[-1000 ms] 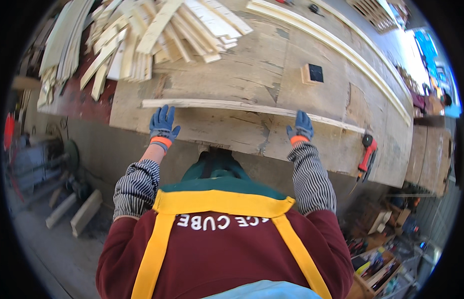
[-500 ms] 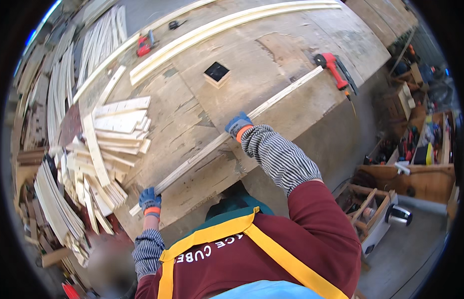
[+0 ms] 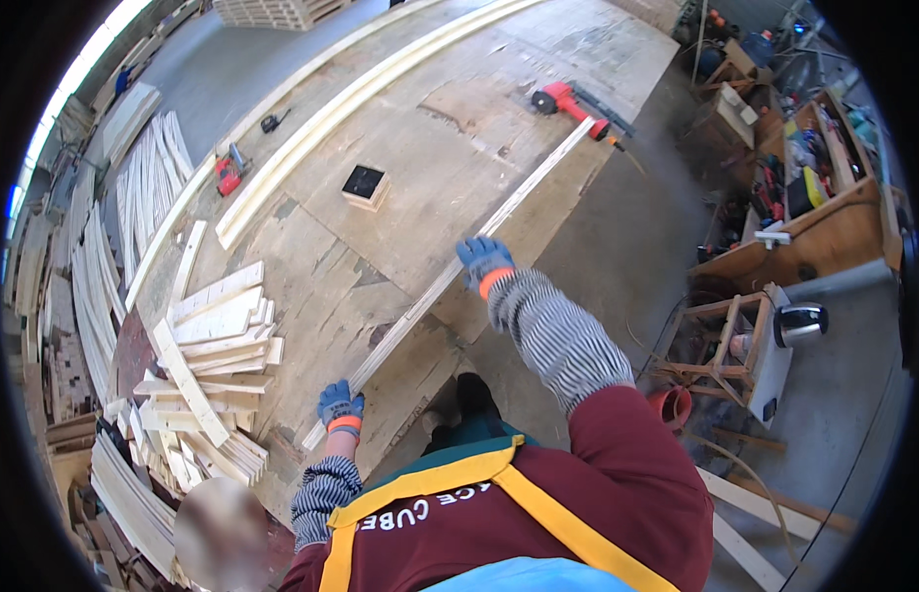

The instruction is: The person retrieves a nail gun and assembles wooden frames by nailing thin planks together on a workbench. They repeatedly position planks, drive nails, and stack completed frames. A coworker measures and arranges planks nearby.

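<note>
A long thin pale wooden strip [image 3: 435,291] lies along the near edge of a big plywood workbench [image 3: 450,158]. My left hand [image 3: 339,405], in a blue glove, presses on the strip near its lower-left end. My right hand [image 3: 482,259], also in a blue glove, rests on the strip around its middle. Both arms wear striped sleeves. The strip's far end reaches a red clamp tool [image 3: 570,104] at the bench corner.
A heap of short wooden slats [image 3: 213,345] lies left of my left hand. A small black-topped block [image 3: 365,185] and long curved laminated strips [image 3: 361,94] sit farther on the bench. A second red tool [image 3: 228,176] lies left. A wooden stool [image 3: 746,335] and cluttered shelves [image 3: 805,187] stand right.
The view has swung left, so the bench now runs diagonally. Both hands stay on the strip, spread about as far apart as before.
</note>
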Tool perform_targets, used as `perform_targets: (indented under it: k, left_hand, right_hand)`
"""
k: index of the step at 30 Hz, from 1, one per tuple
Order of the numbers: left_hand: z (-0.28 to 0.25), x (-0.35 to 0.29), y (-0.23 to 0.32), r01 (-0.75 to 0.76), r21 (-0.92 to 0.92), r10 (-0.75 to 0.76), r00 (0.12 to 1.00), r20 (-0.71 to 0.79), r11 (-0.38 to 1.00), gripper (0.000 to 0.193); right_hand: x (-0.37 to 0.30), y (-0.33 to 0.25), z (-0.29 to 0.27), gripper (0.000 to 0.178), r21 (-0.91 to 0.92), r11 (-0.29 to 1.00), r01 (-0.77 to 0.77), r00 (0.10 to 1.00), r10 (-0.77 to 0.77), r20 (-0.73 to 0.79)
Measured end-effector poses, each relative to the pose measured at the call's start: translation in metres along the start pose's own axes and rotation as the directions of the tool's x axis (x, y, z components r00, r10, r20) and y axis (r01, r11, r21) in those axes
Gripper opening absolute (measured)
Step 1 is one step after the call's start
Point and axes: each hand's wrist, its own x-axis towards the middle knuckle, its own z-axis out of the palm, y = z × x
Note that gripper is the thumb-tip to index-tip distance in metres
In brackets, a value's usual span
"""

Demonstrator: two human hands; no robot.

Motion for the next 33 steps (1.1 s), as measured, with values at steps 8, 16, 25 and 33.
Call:
perform_targets:
  k: [8, 16, 25, 33]
  left_hand:
    - [-0.040, 0.013, 0.022, 0.080, -0.059, -0.074, 0.992, 0.101, 0.995, 0.060]
    - [0.022, -0.097, -0.020, 0.120, -0.305, -0.176, 0.970, -0.165, 0.945, 0.073]
    - [0.106, -0.343, -0.128, 0.818, -0.352, -0.835, 0.529, 0.149, 0.455, 0.066]
    - [0.187, -0.409, -0.383, 0.868, -0.429, -0.965, 0.261, -0.034, 0.250, 0.064]
  right_hand:
    - [-0.248, 0.006, 0.005, 0.057, 0.236, 0.934, -0.269, 0.840, 0.108, 0.532]
    - [-0.290, 0.046, 0.058, 0.078, 0.193, 0.930, -0.312, 0.716, 0.096, 0.692]
    - [-0.188, -0.071, 0.022, 0.084, 0.168, 0.963, 0.210, 0.872, -0.262, 0.414]
    - [-0.178, -0.268, 0.018, 0.089, 0.078, 0.906, 0.416, 0.871, -0.421, 0.253]
